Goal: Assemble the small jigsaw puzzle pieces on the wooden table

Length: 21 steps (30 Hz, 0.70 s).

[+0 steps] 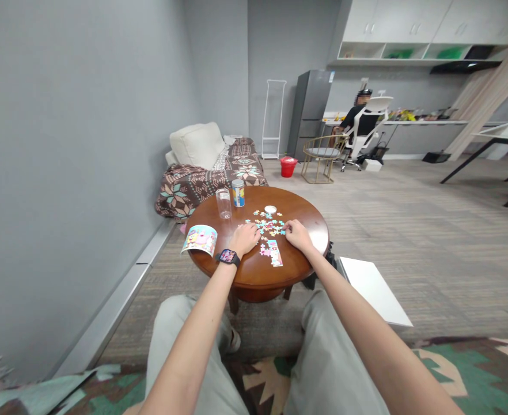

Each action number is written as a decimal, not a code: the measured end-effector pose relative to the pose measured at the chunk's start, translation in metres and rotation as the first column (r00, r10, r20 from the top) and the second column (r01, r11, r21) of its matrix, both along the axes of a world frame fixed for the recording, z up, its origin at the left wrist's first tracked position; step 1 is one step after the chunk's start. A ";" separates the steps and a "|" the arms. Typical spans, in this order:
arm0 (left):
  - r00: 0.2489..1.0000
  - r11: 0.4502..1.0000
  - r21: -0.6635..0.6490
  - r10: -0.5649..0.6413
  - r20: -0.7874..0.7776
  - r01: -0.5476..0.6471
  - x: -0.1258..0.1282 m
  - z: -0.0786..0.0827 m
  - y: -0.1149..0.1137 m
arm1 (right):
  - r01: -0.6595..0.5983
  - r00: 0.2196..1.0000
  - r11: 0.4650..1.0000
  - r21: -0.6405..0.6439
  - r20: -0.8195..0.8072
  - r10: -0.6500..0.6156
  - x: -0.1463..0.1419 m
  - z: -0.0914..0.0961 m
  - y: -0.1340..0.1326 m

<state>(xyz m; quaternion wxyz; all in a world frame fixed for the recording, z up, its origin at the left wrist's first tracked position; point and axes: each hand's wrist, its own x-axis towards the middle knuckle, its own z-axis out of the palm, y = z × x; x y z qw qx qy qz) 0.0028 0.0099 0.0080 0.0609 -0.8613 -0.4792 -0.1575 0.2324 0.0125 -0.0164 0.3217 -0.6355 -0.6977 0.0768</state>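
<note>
Loose jigsaw puzzle pieces (271, 227) lie spread over the round brown table (211, 207). Nearer to me is a small joined section of the puzzle (275, 253), with pink and white parts. My left hand (245, 237), wearing a black watch, rests at the left edge of the pieces; its fingers are stretched out low, and I see nothing held in them. At the right edge, my right hand (298, 235) has its fingertips pinched together on a puzzle piece, mostly hidden by the fingers. A curved picture sheet (200, 238) with cartoon figures is on the table's left side.
Behind the pieces are a clear jar (223, 204), a printed can (238, 193) and a round white lid (270, 209). A sofa (202, 147) with a patterned cover stands beyond. Farther off are a red bucket (288, 167) and a seated person (357, 115). A white board (372, 288) lies at right.
</note>
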 end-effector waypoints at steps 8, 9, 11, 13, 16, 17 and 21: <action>0.995 0.991 -0.111 -0.067 0.077 0.075 -0.008 -0.011 0.004 | -0.053 0.992 0.998 -0.015 -0.116 0.051 0.004 0.002 0.002; 0.995 0.990 -0.121 -0.060 0.083 0.069 -0.008 -0.012 0.004 | -0.067 0.990 0.997 -0.024 -0.124 0.064 0.005 0.003 0.003; 0.995 0.990 -0.129 -0.051 0.087 0.062 -0.009 -0.012 0.005 | -0.096 0.990 0.994 -0.043 -0.108 0.091 0.006 0.004 0.003; 0.995 0.989 -0.134 -0.043 0.085 0.054 -0.009 -0.012 0.005 | -0.109 0.992 0.992 -0.058 -0.069 0.105 0.005 0.006 0.002; 0.996 0.988 -0.148 -0.036 0.085 0.048 -0.009 -0.011 0.004 | -0.099 0.994 0.993 -0.060 -0.057 0.096 0.004 0.007 0.002; 0.996 0.988 -0.148 -0.028 0.087 0.040 -0.009 -0.010 0.003 | -0.101 0.993 0.993 -0.063 -0.061 0.097 0.003 0.007 0.001; 0.995 0.989 -0.150 -0.003 0.099 0.018 -0.009 -0.006 -0.002 | -0.102 0.995 0.993 -0.058 -0.011 0.102 0.000 0.005 0.000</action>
